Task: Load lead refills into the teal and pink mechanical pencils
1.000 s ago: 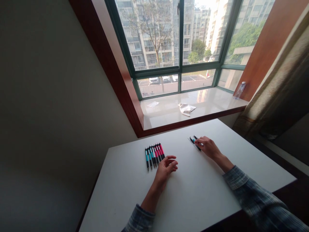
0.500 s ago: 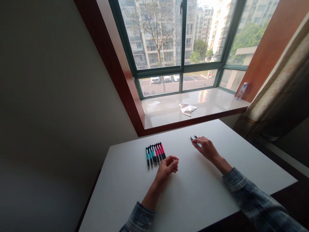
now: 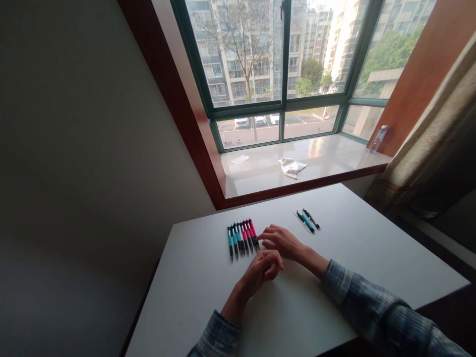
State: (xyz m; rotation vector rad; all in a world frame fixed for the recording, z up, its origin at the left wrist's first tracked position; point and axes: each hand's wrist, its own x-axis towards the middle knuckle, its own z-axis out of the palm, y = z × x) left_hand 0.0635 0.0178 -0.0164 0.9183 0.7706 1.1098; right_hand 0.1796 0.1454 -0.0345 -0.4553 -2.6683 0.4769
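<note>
Blue-grey plaid flannel sleeves [image 3: 366, 302] run in from the bottom edge to bare wrists above a smooth, matte white table [image 3: 193, 302]. The left hand [image 3: 262, 271] is loosely curled, fingers bent and empty, resting on the tabletop just in front of the pens. The right hand [image 3: 282, 243] lies across beyond it, fingers gently extended and slightly spread, pinching nothing, its fingertips [image 3: 261, 237] just at the right end of the row. Whether they touch a pen cannot be told.

Slim retractable pens [image 3: 241, 239] lie side by side in a tight slanted row, with black grips, metal tips and glossy teal or pink barrels. Well to the right, two more pens [image 3: 308, 220], one teal and one dark, lie beside a thin pale strip [image 3: 302, 223].

Beyond the table, a polished stone windowsill [image 3: 260, 178] holds a crumpled cloth [image 3: 292, 167], a flat paper packet [image 3: 240, 159] and a clear plastic bottle [image 3: 377, 139].
</note>
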